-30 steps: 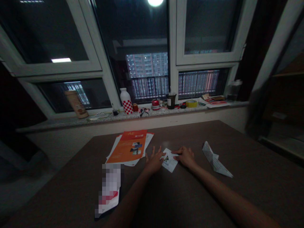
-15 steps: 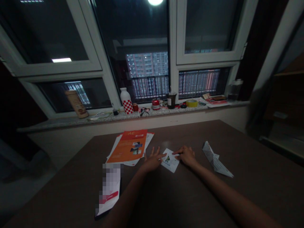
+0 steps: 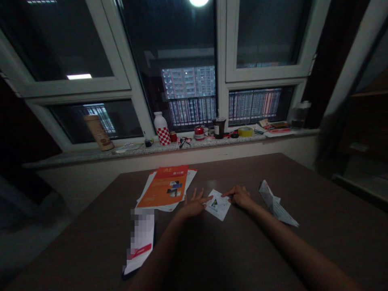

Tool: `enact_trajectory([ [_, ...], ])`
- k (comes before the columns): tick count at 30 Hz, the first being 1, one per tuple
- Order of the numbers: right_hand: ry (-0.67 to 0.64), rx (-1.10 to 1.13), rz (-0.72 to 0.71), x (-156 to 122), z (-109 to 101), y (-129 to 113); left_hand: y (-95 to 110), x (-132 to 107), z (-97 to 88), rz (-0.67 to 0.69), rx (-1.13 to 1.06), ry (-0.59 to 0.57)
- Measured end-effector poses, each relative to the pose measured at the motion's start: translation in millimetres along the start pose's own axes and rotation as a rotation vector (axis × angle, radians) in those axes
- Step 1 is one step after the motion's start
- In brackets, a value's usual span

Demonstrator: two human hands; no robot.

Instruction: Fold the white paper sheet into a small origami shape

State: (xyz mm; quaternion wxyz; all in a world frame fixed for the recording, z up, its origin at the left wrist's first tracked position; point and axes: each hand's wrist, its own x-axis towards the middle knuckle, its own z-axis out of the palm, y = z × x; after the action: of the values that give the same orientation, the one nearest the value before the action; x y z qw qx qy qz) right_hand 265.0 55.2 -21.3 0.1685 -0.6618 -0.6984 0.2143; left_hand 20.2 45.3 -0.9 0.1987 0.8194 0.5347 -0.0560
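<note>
A small white folded paper (image 3: pixel 218 206) with a printed picture lies on the dark brown table (image 3: pixel 230 250). My left hand (image 3: pixel 192 204) rests flat at its left edge, fingers spread, fingertips touching the paper. My right hand (image 3: pixel 240 196) sits at the paper's right corner, fingers curled, index finger stretched onto its upper edge.
An orange-covered stack of leaflets (image 3: pixel 165 188) lies left of my hands. A folded white paper shape (image 3: pixel 276 205) lies to the right. A blurred card (image 3: pixel 140 240) sits near the front left. The windowsill (image 3: pixel 182 145) holds a checked bottle (image 3: pixel 161 128), cans, a cup and tape.
My right hand has slid slightly up and right along the paper's edge, uncovering more of it. My left hand stays spread at the left edge.
</note>
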Motion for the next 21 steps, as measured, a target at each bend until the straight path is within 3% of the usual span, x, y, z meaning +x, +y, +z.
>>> enact_trajectory([
  [14, -0.065, -0.014, -0.081, 1.0, -4.8, 9.6, -0.1, -6.9, -11.8, 0.029, -0.007, -0.108],
  [21, -0.025, -0.001, -0.065, -3.9, -0.2, 6.4, 0.8, -5.5, -1.0, -0.005, -0.036, 0.025],
])
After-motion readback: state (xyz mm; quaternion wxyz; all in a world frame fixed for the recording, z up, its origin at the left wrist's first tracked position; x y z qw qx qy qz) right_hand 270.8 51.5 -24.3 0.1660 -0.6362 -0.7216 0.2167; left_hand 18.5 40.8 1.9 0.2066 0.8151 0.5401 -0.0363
